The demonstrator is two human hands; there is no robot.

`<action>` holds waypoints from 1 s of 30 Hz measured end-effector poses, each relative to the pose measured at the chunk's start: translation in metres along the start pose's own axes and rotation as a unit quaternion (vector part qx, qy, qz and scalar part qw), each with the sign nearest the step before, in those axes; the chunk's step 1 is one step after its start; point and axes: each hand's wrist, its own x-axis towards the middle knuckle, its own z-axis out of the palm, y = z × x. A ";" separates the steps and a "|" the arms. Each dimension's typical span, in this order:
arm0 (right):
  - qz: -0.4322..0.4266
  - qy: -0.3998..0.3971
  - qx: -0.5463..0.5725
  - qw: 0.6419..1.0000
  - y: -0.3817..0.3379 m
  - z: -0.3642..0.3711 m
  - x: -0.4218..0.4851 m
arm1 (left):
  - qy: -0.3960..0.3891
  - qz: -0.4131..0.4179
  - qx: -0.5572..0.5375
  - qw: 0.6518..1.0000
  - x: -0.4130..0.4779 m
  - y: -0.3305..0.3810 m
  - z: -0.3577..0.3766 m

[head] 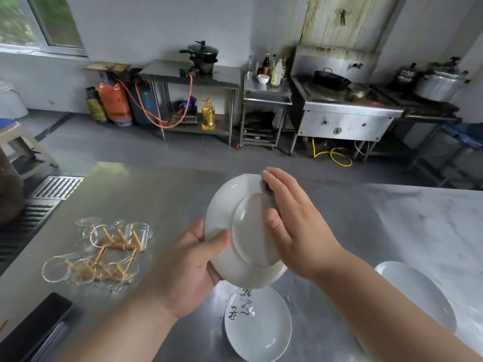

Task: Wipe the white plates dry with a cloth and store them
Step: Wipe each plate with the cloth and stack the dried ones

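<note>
A white plate (230, 212) is held up over the steel counter with its underside toward me. My left hand (190, 267) grips its lower left rim, thumb across the edge. My right hand (292, 226) lies with straight fingers against the plate's right side, and a small dark bit of cloth (267, 188) shows under the fingers near the top rim. Below the held plate a second white plate (261, 333) with dark markings lies on the counter. Another white plate (418, 291) lies at the right, partly behind my right forearm.
A wooden rack (104, 257) with several glass cups sits on the steel counter (162, 194) to the left. A dark flat object (36, 327) lies at the near left corner. Beyond the counter are a floor drain grate (56, 186), tables, gas cylinders and a stove.
</note>
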 end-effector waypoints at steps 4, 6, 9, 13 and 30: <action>-0.110 -0.007 -0.063 0.992 -0.016 -0.014 0.029 | -0.032 0.009 0.028 0.999 0.001 0.001 0.007; -0.091 0.018 -0.030 0.995 -0.007 -0.024 0.033 | -0.036 0.035 -0.011 0.999 0.005 0.008 0.010; 0.029 0.087 0.110 0.990 0.013 -0.020 0.004 | -0.005 0.066 -0.062 0.996 0.010 0.013 0.013; 0.165 0.190 0.192 0.948 0.013 0.007 -0.033 | 0.028 0.072 -0.083 0.994 0.014 -0.003 0.033; 0.013 0.077 0.034 0.996 0.022 -0.040 -0.084 | 0.031 -0.007 -0.043 0.999 0.020 -0.038 0.100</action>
